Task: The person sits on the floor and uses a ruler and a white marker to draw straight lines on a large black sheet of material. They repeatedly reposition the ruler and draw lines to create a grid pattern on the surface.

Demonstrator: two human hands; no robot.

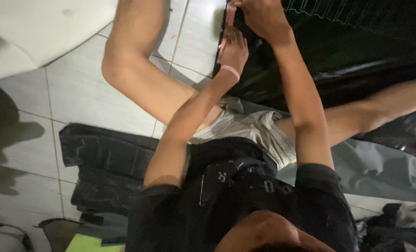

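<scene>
Head view: person sits on white tiled floor [77, 88]. Left hand [233, 49], pink wristband [230, 71], fingers extended against edge of glossy black sheet [357, 56]. Right hand [261, 16] curled, gripping same edge at top of frame. Dark mat [105, 158] underneath.

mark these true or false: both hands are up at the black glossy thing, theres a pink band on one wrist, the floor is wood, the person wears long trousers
1. Both hands, left hand and right hand, are at the edge of the black glossy sheet. True.
2. A pink wristband sits on the left wrist. True.
3. The floor is wood. False: it is pale tiled floor.
4. The person wears long trousers. False: light grey shorts, legs bare.
</scene>
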